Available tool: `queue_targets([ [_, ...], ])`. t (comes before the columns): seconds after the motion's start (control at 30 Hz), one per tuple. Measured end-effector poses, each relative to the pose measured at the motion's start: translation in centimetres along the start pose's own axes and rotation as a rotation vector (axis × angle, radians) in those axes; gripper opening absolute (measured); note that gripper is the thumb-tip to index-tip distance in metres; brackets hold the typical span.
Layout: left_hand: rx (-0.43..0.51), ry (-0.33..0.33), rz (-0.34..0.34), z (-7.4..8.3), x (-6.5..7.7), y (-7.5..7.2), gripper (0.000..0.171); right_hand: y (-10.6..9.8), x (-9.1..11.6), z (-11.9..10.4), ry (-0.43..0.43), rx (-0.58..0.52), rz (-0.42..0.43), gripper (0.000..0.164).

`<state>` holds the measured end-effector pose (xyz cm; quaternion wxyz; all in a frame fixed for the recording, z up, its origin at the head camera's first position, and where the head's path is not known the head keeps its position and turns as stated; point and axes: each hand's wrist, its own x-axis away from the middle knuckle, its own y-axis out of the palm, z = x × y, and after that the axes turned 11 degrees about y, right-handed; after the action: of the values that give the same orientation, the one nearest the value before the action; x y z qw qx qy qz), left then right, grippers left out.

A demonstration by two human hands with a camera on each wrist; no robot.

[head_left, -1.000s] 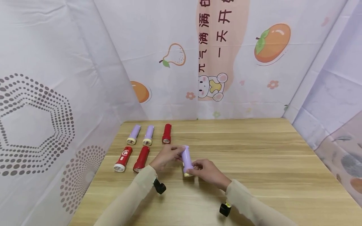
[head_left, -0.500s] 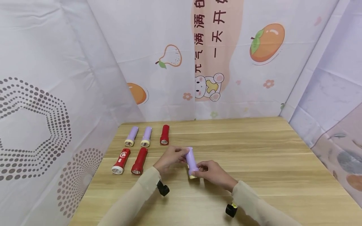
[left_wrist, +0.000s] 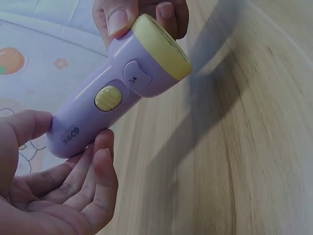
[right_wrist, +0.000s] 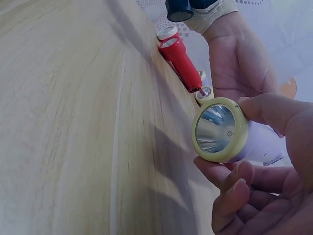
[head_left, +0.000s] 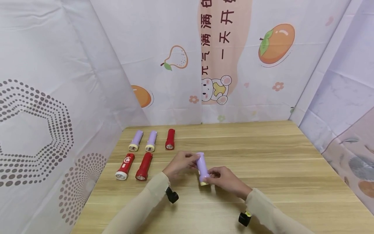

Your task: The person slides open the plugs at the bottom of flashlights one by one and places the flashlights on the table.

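Observation:
A purple flashlight (head_left: 202,167) with a pale yellow head is held above the table by both hands. My left hand (head_left: 181,163) pinches its tail end between thumb and fingers. At the head end, my right hand (head_left: 226,179) grips the rim with thumb and fingertips. The left wrist view shows the yellow switch (left_wrist: 108,98) and a small cat-shaped badge (left_wrist: 137,78) on the flashlight's body. In the right wrist view the lens and silver reflector (right_wrist: 215,128) of the flashlight face the camera, unlit.
On the table's left lie two purple flashlights (head_left: 136,140) (head_left: 151,141), a short red one (head_left: 170,139), a red one with a white head (head_left: 125,166) and a longer red one (head_left: 144,166). Printed cloth (head_left: 169,97) hangs along the wooden table's (head_left: 263,156) back and sides.
Both hands have shifted a little to the right with the purple flashlight between them. The head view has turned slightly. The flashlights on the left stay where they lay.

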<state>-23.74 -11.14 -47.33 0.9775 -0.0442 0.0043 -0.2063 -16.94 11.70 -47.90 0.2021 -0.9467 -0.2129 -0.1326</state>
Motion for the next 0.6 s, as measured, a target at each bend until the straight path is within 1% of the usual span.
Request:
queue_targets([
  [0.1, -0.016, 0.011, -0.011, 0.0, -0.1, 0.3, 0.036, -0.3, 0.2, 0.2, -0.004, -0.002, -0.008, 0.047],
  [0.3, -0.016, 0.017, -0.032, 0.3, -0.1, 1.1, 0.034, -0.9, 0.8, 0.6, -0.015, 0.008, -0.010, 0.045],
  [0.6, 0.000, 0.023, -0.032, 0.4, -0.2, 2.0, 0.034, -1.5, 1.4, 1.2, -0.034, 0.016, 0.008, 0.042],
])
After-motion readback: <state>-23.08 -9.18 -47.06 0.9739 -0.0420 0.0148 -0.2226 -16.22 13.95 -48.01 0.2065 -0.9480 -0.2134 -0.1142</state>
